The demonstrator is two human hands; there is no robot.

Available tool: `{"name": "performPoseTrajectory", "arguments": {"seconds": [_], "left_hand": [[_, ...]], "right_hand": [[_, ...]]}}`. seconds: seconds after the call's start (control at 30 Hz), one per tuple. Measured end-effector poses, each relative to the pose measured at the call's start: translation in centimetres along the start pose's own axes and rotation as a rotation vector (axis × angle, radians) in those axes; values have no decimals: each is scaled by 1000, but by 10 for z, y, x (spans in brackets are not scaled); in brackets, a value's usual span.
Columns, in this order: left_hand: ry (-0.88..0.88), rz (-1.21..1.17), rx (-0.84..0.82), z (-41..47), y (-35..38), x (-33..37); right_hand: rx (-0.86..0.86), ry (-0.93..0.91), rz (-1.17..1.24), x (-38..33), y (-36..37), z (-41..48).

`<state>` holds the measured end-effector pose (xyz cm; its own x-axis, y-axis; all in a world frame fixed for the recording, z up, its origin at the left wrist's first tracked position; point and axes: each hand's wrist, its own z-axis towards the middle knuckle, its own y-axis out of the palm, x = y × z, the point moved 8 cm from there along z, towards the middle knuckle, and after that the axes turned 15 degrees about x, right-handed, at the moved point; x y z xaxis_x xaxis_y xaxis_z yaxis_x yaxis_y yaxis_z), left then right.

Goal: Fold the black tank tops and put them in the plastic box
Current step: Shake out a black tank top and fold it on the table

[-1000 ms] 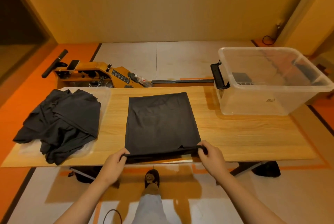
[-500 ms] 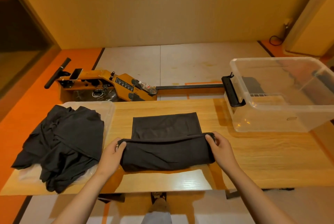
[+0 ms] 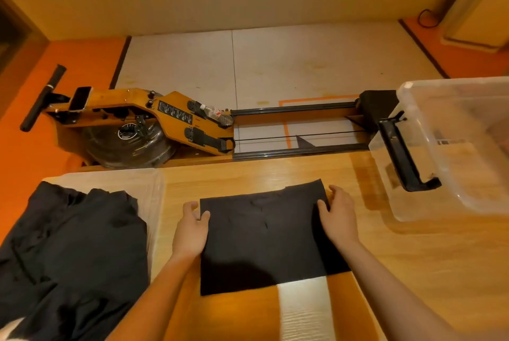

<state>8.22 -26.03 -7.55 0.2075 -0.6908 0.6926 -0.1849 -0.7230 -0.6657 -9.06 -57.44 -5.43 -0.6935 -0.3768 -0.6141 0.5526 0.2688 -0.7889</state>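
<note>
A black top (image 3: 264,238), folded to a flat rectangle, lies on the table (image 3: 413,263) right in front of the person, between the two hands. The left hand (image 3: 190,230) holds its left edge, thumb lying on the cloth and fingers curled along the edge. The right hand (image 3: 340,216) holds the right edge near the far corner in the same way, thumb on top and fingers bent round the side. The hands are well apart, the width of the folded top between them. To the right, near the table's far edge, stands the clear box (image 3: 451,192), open at the top, with a black latch (image 3: 399,153) on the side that faces the top; whether anything lies inside cannot be told through its hazy walls. To the left sits a shallow clear tray (image 3: 115,177), and a loose pile (image 3: 68,252) of unfolded black tops lies in it and spills over its near side. On the floor behind the table is an orange rower (image 3: 170,117) with a bottle (image 3: 217,115) lying on it
</note>
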Motion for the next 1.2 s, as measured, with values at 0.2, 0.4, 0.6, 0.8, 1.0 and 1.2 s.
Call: {"name": "performPoseTrajectory", "arguments": {"seconds": [0.2, 0.4, 0.6, 0.8, 1.0, 1.2], "left_hand": [[463, 286, 260, -63, 15, 7], [628, 617, 18, -95, 60, -31], [987, 774, -99, -46, 43, -11], [833, 723, 120, -81, 26, -1], [584, 607, 63, -183, 86, -37], [806, 669, 15, -173, 78, -41]], "right_hand": [[-36, -578, -326, -18, 31, -55], [-171, -518, -500, 17, 42, -85], [-142, -428, -536, 24, 20, -128], [-123, -573, -458, -1, 4, -158], [-263, -978, -390, -20, 45, -153], [-266, -780, -388, 22, 42, -158]]}}
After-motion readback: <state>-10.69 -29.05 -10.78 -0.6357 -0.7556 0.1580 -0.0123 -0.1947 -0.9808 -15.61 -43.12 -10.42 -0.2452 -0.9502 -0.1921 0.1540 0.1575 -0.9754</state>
